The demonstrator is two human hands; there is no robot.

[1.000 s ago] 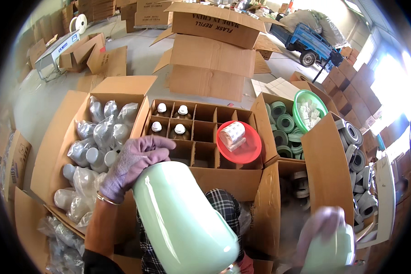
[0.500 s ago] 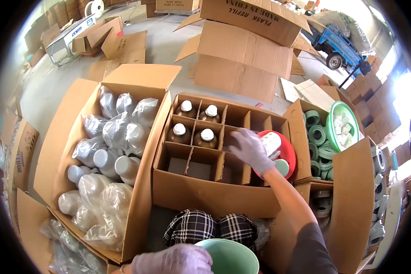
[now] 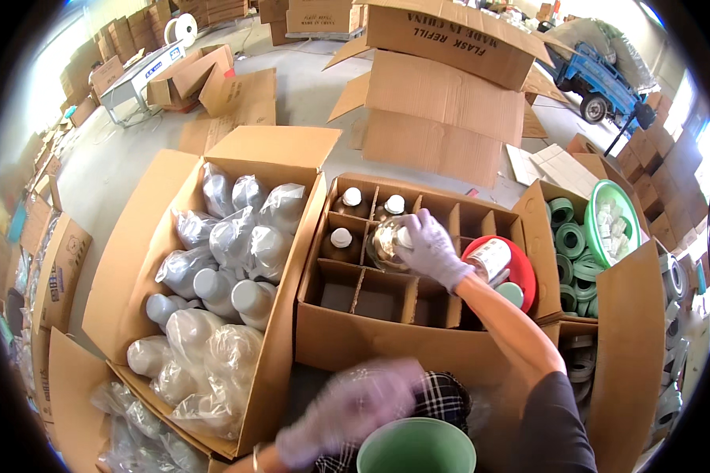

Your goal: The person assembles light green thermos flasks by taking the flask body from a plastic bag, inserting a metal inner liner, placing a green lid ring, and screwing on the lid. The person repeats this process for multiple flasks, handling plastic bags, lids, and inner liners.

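My right hand (image 3: 432, 251), in a pale glove, is closed round the white-capped top of a shiny glass flask liner (image 3: 382, 246). The liner is at the second compartment of the middle row in a divided carton (image 3: 386, 335), and its lower end is hidden. Three more white-capped flask liners (image 3: 341, 246) stand in compartments beside and behind it. My left hand (image 3: 359, 406), gloved too, is smeared by motion above my plaid-covered lap, so its fingers cannot be made out. Just right of it is a green plastic tub-shaped vessel (image 3: 416, 449).
A tall carton (image 3: 272, 347) of bagged liners stands left. On the divided carton's right end sits a red bowl (image 3: 526, 272) with a white cylinder and a green lid. Further right are a carton of green rings (image 3: 569, 240) and a green basin (image 3: 599, 229) of white pieces.
My right hand has moved left from beside the red bowl and taken hold of a flask liner. My left hand has left the green vessel's rim and moved up. The whole view has shifted slightly.
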